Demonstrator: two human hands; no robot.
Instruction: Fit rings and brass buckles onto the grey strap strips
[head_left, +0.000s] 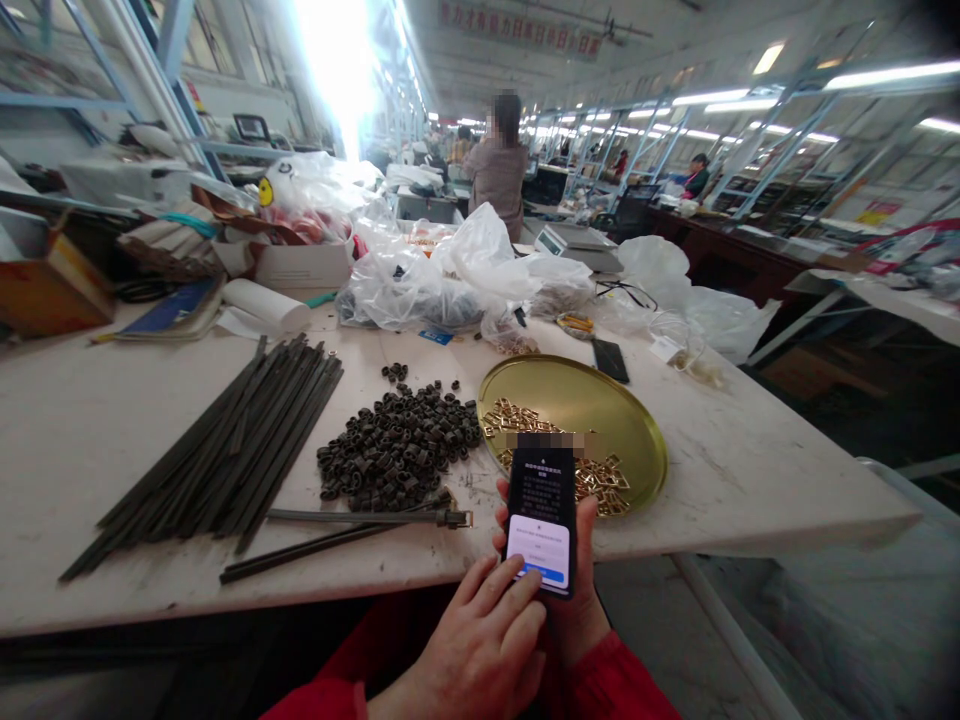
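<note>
My right hand (589,600) holds a black phone (541,515) upright over the table's front edge, with the thumb along its right side and fingertips round its left side. The screen is lit and shows a white pop-up with a blue button. My left hand (480,640) is in front of it, palm down, fingers loosely apart and holding nothing, fingertips at the lower screen. Behind the phone lies a round gold tray (592,390) with many small gold buckles (611,478). To the left are a pile of dark loops (397,440) and two straps (337,517), one with a buckle at its end.
A bundle of long dark strips (217,450) lies on the table (750,470) at left. Plastic bags (420,280), a paper roll (266,305), a cardboard box (56,280) and a dark flat object (610,360) sit farther back. A person (499,180) stands beyond the table.
</note>
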